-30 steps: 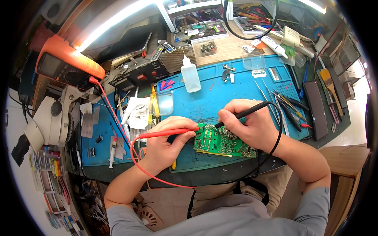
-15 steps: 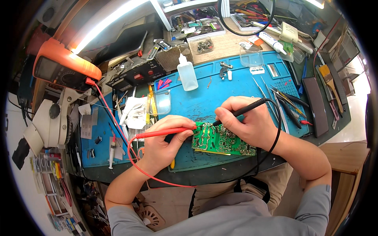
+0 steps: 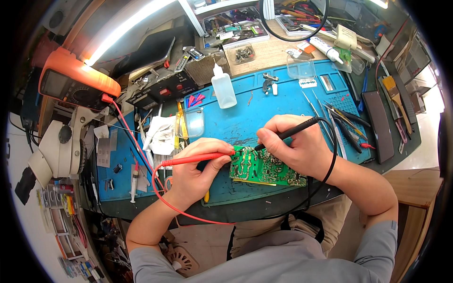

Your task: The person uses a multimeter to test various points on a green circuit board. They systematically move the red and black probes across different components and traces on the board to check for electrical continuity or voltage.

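Note:
A green circuit board (image 3: 252, 172) lies near the front edge of the blue work mat (image 3: 222, 127), its soldered side up. My left hand (image 3: 200, 165) is closed around a red test probe (image 3: 193, 158), whose tip is at the board's upper left corner. In my right hand (image 3: 295, 146) is a black test probe (image 3: 299, 127), slanting down to the board's upper edge; I cannot tell whether either tip touches metal. From the probes, a red lead and a black lead loop toward me. An orange multimeter (image 3: 78, 78) stands at the far left; its display is unreadable.
Behind the board stands a clear squeeze bottle (image 3: 223, 89). Tweezers and pliers (image 3: 347, 134) lie to the right, beside a dark phone-like slab (image 3: 378, 127). At left are a syringe (image 3: 136, 181), white tissue (image 3: 161, 134) and a microscope-like white arm (image 3: 59, 146).
Both hands and probes hold practically the same place on the board. The view has shifted very slightly.

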`<state>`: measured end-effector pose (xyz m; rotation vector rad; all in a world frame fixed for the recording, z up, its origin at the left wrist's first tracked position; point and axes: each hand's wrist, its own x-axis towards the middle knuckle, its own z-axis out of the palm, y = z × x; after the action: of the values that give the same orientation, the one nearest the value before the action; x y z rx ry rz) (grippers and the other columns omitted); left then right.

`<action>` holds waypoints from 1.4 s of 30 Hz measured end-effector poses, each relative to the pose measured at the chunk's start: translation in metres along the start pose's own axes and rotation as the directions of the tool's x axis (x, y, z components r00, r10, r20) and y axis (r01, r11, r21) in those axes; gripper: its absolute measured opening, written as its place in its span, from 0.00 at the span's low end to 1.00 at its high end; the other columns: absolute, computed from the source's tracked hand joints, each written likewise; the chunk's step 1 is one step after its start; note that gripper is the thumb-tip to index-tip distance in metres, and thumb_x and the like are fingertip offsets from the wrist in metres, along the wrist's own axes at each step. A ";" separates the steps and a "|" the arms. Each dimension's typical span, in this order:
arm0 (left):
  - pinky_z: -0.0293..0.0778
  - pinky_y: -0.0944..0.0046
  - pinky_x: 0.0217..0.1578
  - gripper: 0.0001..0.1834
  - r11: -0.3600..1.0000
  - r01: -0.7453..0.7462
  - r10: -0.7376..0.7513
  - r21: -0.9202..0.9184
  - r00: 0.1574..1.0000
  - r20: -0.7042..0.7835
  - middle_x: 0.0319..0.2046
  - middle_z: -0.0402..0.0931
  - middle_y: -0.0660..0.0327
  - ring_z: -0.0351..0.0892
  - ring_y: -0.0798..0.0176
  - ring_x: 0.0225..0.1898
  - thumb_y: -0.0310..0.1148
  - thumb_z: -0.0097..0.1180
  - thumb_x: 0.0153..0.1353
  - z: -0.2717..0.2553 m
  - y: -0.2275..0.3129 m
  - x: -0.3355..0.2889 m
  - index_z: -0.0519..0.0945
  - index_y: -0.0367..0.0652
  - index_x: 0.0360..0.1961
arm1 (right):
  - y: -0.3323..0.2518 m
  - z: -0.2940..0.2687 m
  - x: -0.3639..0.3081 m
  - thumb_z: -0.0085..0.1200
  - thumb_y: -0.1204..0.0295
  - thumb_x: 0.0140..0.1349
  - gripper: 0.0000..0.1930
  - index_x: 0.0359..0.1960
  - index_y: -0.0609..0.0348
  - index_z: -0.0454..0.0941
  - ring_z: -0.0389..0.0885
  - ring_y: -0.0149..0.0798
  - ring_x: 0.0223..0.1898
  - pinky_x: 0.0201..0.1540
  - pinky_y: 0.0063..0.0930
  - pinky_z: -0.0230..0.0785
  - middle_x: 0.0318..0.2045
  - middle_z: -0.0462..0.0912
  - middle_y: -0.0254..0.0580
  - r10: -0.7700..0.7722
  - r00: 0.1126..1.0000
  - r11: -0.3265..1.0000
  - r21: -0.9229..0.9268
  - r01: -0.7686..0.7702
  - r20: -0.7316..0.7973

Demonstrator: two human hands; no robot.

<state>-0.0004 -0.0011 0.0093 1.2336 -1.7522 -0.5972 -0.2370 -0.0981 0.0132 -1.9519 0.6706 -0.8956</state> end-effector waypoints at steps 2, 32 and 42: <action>0.82 0.61 0.44 0.07 1.000 -0.002 0.002 0.002 1.000 -0.002 0.40 0.87 0.55 0.86 0.57 0.43 0.23 0.67 0.62 0.000 0.000 0.000 0.86 0.37 0.42 | -0.003 -0.003 0.000 0.60 0.70 0.70 0.11 0.32 0.65 0.83 0.77 0.30 0.25 0.29 0.28 0.68 0.24 0.82 0.38 0.040 0.998 0.999 -0.014 -0.040 0.040; 0.78 0.60 0.46 0.12 0.614 -0.522 0.555 0.592 0.819 0.146 0.40 0.80 0.62 0.83 0.61 0.45 0.31 0.63 0.56 -0.007 0.074 -0.005 0.83 0.43 0.42 | -0.068 -0.022 -0.016 0.68 0.56 0.61 0.19 0.50 0.52 0.87 0.84 0.39 0.33 0.31 0.30 0.75 0.39 0.83 0.38 -0.725 0.657 0.538 -0.424 0.729 0.208; 0.81 0.58 0.42 0.18 0.823 -0.355 0.467 0.443 0.867 -0.172 0.44 0.82 0.59 0.84 0.57 0.44 0.28 0.70 0.53 0.040 0.093 -0.136 0.85 0.41 0.47 | -0.077 0.015 -0.153 0.63 0.55 0.66 0.17 0.45 0.53 0.87 0.84 0.46 0.43 0.46 0.40 0.83 0.42 0.85 0.43 -0.650 0.753 0.708 -0.275 0.650 0.107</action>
<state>-0.0652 0.1552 0.0094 1.0771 -1.8729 0.1972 -0.3079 0.0579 0.0242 -2.5274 0.0755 -1.2679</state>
